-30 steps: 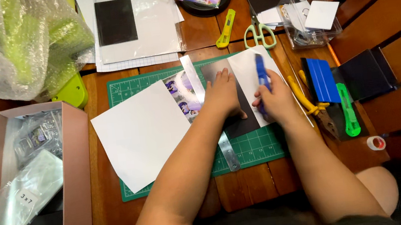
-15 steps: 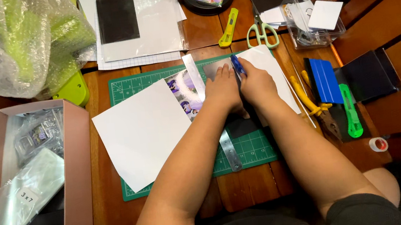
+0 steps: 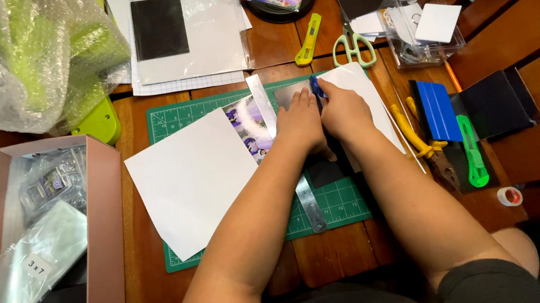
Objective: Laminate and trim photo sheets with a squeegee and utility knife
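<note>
- A cutting pass is judged to be in hand: a steel ruler (image 3: 288, 163) is pressed flat by the left hand (image 3: 299, 125), fingers spread, on the green cutting mat (image 3: 176, 118) at the table's middle.
- A blue craft knife (image 3: 317, 88) is pinched in the right hand (image 3: 345, 111), at the ruler's far end.
- The ruler's long axis runs far-to-near, tilted slightly right.
- Next, a steady draw along the ruler's edge is called for, judged from this pose.

Home craft desk: wooden tabletop (image 3: 272, 44), green cutting mat (image 3: 336, 205), steel ruler (image 3: 309, 204), scissors (image 3: 352, 46), bubble wrap (image 3: 13, 58).
</note>
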